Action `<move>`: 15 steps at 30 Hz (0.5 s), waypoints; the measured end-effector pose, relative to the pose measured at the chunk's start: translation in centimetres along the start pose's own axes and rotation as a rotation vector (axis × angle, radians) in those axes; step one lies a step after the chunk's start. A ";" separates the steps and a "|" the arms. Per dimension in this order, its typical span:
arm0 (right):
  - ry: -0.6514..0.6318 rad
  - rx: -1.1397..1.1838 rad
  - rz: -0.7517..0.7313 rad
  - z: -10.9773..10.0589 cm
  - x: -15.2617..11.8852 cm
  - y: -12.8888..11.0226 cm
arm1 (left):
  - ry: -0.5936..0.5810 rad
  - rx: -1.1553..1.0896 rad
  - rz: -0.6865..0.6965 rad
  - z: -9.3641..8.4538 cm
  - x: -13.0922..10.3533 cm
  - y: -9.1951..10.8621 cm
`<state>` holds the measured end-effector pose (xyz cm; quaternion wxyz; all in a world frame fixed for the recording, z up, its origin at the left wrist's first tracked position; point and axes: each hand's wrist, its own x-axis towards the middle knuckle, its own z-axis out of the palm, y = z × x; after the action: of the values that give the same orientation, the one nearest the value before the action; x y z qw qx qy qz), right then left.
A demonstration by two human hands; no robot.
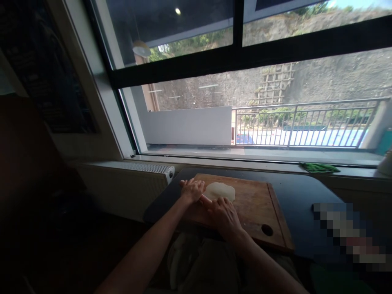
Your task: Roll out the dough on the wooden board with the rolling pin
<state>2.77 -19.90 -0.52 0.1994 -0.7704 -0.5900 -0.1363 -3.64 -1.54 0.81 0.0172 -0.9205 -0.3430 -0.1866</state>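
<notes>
A flat, pale sheet of dough (221, 192) with an uneven outline lies on a wooden cutting board (252, 210). Just on its near left side is a wooden rolling pin (206, 200), slanting across the board. My left hand (192, 190) is closed over the pin's far left part, and one end pokes out beyond it. Over the nearer right part my right hand (225, 213) is closed too, with its fingertips close to the dough's lower edge. Both palms face down and cover most of the pin.
The board lies on a dark table (301, 200) with rounded corners, below a large window. A round hole (267, 230) pierces the board's near right corner. A radiator (147, 177) stands left of the table; a green cloth (320, 168) lies on the sill. A blurred-out patch covers the right side.
</notes>
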 end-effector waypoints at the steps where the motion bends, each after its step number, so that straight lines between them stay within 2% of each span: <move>1: 0.002 0.003 -0.014 -0.1 -0.5 0.1 | 0.012 0.000 0.015 -0.1 -0.7 -0.1; 4: -0.006 0.040 -0.070 -0.8 -2.5 1.3 | 0.061 0.002 0.119 0.0 -3.4 0.3; 7: -0.043 0.092 -0.135 -2.2 -3.7 3.8 | 0.102 0.006 0.198 0.2 -5.2 1.5; 9: -0.083 0.094 -0.148 -3.0 -3.1 5.5 | 0.111 0.010 0.165 0.3 -4.9 2.6; 11: -0.114 0.077 -0.148 -3.4 -1.7 6.7 | 0.085 0.006 0.094 0.4 -3.5 3.5; 15: -0.095 0.066 -0.156 -3.3 -0.2 7.5 | 0.010 0.004 0.011 0.1 -1.6 4.3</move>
<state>10.06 -23.28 1.23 0.1853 -0.7206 -0.6613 -0.0951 -1.95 -5.75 0.53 0.0218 -0.9212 -0.3384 -0.1907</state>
